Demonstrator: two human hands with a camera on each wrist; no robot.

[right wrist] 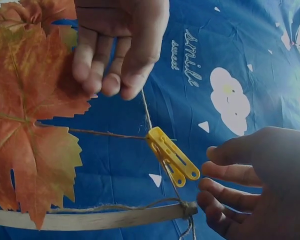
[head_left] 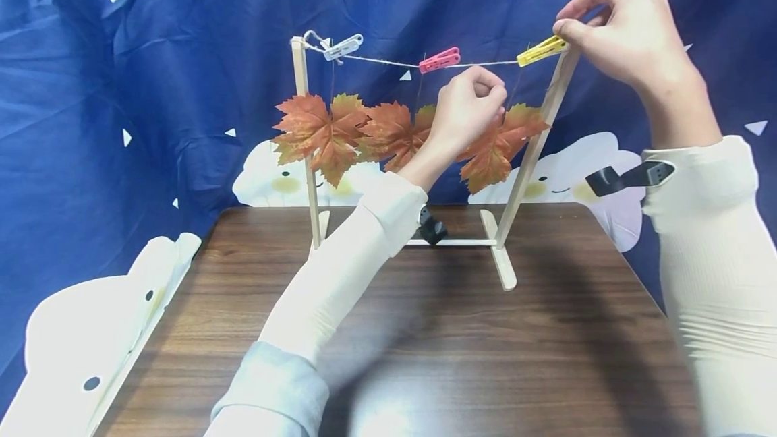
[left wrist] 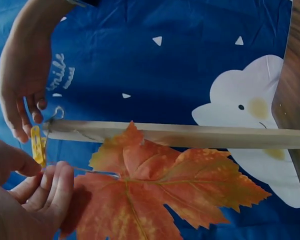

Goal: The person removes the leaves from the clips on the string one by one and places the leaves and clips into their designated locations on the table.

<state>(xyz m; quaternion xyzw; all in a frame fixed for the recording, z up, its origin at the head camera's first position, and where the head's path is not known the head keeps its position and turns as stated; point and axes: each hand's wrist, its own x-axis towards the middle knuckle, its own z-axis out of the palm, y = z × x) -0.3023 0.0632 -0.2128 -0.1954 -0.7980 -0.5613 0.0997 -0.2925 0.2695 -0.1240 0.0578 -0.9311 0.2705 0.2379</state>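
Observation:
A yellow clothespin is clipped on the twine near the right post's top, and an orange maple leaf hangs from it by its stem. My right hand is beside the clothespin's handle ends; in the right wrist view its loosely bent fingers are a small gap away, holding nothing. Left of the clothespin, my left hand pinches the twine between thumb and index finger. A pink clothespin and a white clothespin hold two more leaves farther left.
The wooden stand has two posts on flat feet and a low crossbar. It stands at the back of the brown table. A blue cloth with white clouds and triangles hangs behind.

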